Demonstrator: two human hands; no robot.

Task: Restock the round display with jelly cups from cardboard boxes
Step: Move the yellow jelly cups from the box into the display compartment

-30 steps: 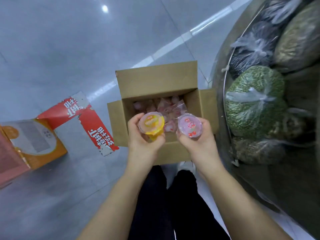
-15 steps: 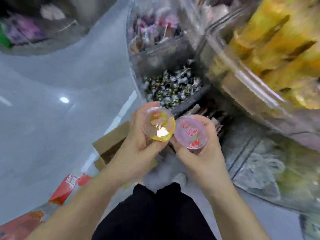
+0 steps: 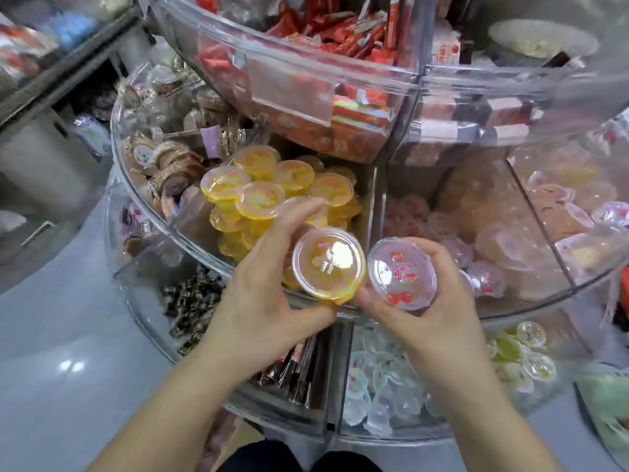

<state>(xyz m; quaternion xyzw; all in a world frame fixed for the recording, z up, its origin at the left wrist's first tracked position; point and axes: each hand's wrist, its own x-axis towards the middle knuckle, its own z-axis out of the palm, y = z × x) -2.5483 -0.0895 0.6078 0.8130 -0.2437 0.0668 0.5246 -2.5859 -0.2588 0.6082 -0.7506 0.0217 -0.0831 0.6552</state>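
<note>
Both hands are up at the round display [image 3: 160, 219] now, centre of the frame. The left hand [image 3: 269, 284] has its grip wrapped around a yellow jelly cup [image 3: 328, 265], lid facing up, fingers [image 3: 299, 212] curling over the far side and thumb tucked beneath the near rim. Just right of it, the right hand [image 3: 432, 301] has its grip closed on a pink jelly cup [image 3: 401, 272] with cherries printed on the lid. The two cups sit side by side, rims just about touching.

Directly behind the yellow cup, left of centre, there's the stack of yellow jelly cups [image 3: 272, 185] piled high in its clear compartment. To the right of the divider, the pink jelly cups [image 3: 452, 240] fill the neighbouring compartment, blurred through the plastic. Above them, the upper tier holds red wrapped snacks [image 3: 333, 32]. In the lower tier, bottom centre, pale clear jelly cups [image 3: 381, 383] lie heaped, with dark wrapped candies [image 3: 190, 301] at the lower left.
</note>
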